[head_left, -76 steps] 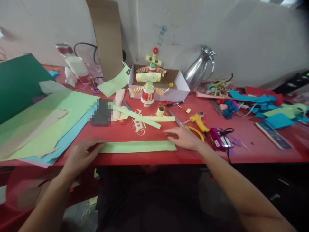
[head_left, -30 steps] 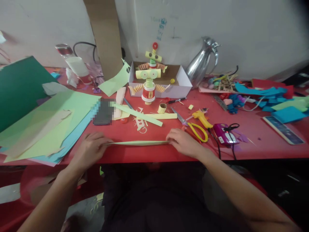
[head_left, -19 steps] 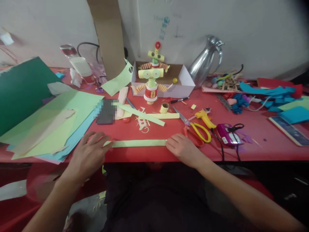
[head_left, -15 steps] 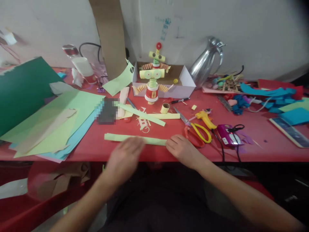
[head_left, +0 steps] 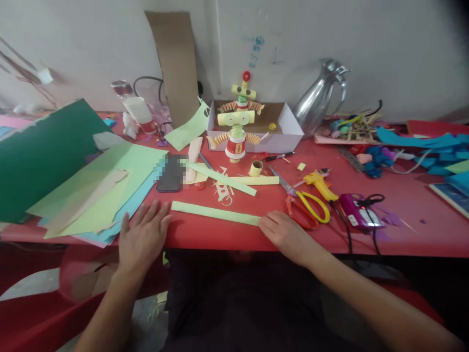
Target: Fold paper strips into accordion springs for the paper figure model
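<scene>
A folded light green paper strip [head_left: 216,213] lies lengthwise on the red table near its front edge. Its right end is under the curled fingers of my right hand [head_left: 280,230], which grips it. My left hand [head_left: 144,234] is open with fingers spread, just off the strip's left end, and holds nothing. Beyond the strip lie another green paper strip [head_left: 238,186], a yellow paper strip [head_left: 269,180] and white paper scraps [head_left: 223,188]. Scissors [head_left: 302,203] with red and yellow handles rest close to my right hand.
Coloured paper sheets [head_left: 88,190] and a black phone [head_left: 170,176] are at left. Two paper-cup robot figures [head_left: 235,146] stand by a white box [head_left: 264,143]. At right are a yellow glue gun [head_left: 320,186], a purple power box [head_left: 357,212] with cables and a steel jug [head_left: 317,100].
My left hand has come off the middle of the strip, moved left and spread its fingers. My right hand stays at the strip's right end. The camera view has shifted slightly.
</scene>
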Action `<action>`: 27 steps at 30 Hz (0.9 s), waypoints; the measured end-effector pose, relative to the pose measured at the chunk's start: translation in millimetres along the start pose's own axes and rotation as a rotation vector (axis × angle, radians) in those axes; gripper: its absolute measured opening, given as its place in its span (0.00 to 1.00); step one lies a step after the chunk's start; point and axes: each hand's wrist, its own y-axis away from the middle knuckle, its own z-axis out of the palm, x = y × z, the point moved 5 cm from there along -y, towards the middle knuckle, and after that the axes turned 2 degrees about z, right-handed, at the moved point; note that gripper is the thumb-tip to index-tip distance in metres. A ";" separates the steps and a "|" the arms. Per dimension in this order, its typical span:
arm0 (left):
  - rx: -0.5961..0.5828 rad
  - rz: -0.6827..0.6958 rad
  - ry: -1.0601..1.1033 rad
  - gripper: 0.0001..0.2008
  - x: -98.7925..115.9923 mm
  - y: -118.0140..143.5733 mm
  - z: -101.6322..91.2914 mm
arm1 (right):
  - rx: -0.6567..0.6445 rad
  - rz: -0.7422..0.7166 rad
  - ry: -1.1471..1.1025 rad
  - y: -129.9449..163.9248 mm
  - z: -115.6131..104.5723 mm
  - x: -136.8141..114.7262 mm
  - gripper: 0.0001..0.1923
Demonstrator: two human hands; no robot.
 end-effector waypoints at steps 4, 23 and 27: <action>0.013 -0.267 0.284 0.19 36.3 27.1 -7.6 | 0.128 0.014 0.002 5.8 -4.9 -16.1 0.15; -0.950 0.395 0.769 0.28 46.0 -49.3 8.1 | 0.416 0.842 -1.678 -40.9 11.4 42.7 0.22; -0.947 0.484 0.478 0.27 38.1 -75.4 23.4 | 0.406 1.011 -1.559 -33.2 38.9 40.8 0.15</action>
